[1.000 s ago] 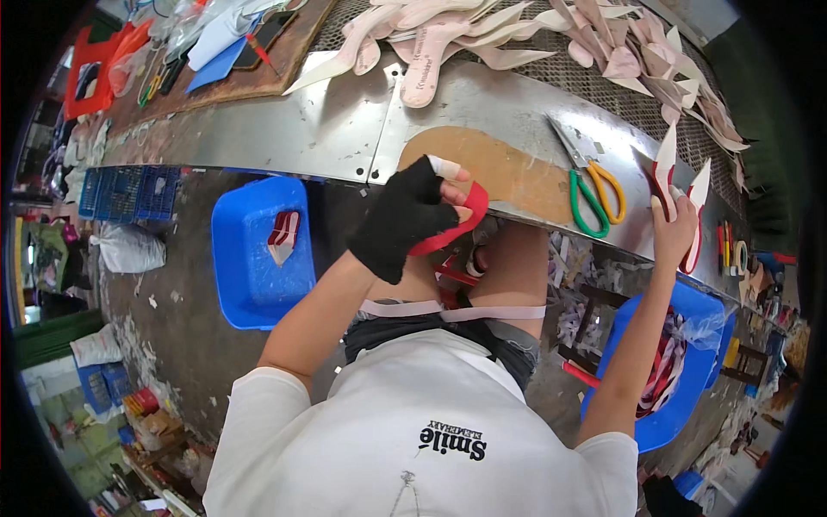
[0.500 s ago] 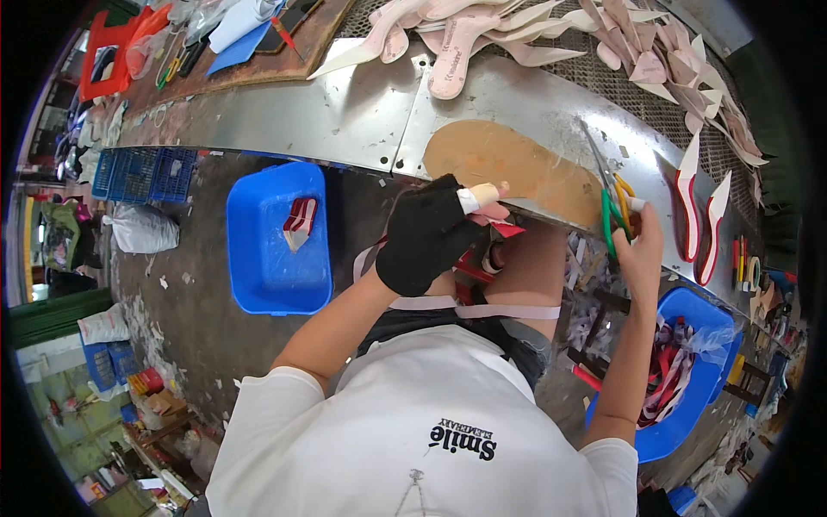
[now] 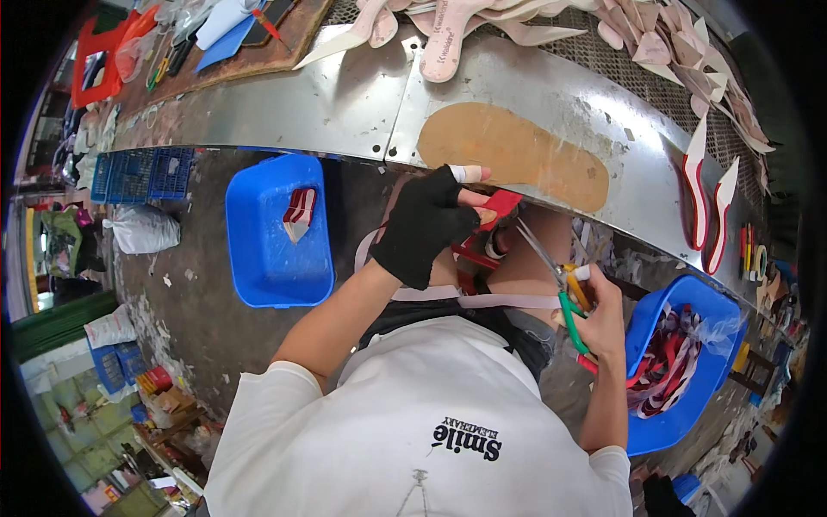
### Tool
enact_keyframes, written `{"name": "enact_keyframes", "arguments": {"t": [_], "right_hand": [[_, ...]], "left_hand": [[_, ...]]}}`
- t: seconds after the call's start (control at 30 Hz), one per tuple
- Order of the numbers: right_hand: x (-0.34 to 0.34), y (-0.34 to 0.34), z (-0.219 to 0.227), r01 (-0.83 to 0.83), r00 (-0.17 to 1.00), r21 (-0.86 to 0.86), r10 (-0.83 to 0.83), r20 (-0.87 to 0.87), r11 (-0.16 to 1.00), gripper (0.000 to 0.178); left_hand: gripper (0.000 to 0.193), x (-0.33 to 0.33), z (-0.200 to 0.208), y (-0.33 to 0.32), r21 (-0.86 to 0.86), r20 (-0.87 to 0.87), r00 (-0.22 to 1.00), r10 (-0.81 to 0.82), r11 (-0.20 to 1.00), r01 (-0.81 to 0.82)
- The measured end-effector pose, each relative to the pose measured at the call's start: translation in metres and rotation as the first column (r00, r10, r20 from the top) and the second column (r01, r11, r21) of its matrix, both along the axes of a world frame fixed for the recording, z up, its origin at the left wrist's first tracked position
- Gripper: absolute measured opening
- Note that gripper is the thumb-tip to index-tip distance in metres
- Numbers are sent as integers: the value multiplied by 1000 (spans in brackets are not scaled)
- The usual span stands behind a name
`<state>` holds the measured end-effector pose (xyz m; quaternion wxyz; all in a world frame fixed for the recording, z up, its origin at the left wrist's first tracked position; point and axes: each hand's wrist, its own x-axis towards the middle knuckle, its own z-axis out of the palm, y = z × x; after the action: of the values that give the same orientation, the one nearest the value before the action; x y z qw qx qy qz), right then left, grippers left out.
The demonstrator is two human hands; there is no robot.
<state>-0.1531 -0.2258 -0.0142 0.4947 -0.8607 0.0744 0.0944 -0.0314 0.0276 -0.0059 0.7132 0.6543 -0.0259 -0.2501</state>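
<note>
Scissor handles (image 3: 566, 312) are green and orange — glove (image 3: 426, 228) black.

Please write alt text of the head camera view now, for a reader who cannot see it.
A right hand holds scissors, blades pointing toward a red piece in the black-gloved left hand. Beyond them, a brown sole-shaped sheet lies on a metal table; blue tubs stand to left and right.

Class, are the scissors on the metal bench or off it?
Off: the right hand holds the scissors in the air, clear of the metal bench.
</note>
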Motion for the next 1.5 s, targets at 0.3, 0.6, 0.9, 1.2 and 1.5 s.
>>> {"name": "enact_keyframes", "arguments": {"t": [0.3,0.6,0.9,1.2,1.5], "right_hand": [[6,11,-4,-17,987,-145,41,158,989,41],[-2,-5,-18,-127,991,-134,121,-51,983,41],[26,-34,9,133,983,-110,-116,145,985,36],[113,-51,22,156,892,-220,-42,449,963,44],[102,21,55,-121,888,868,-338,312,482,22]], "left_hand": [[44,-7,-40,-3,39,-68,992,-106,993,108],[45,-13,-54,-1,174,-104,973,-205,960,221],[31,-11,-47,6,64,122,966,-230,973,223],[30,14,-3,-3,44,443,896,-33,999,15],[32,148,17,13,71,607,749,265,921,-383]]}}
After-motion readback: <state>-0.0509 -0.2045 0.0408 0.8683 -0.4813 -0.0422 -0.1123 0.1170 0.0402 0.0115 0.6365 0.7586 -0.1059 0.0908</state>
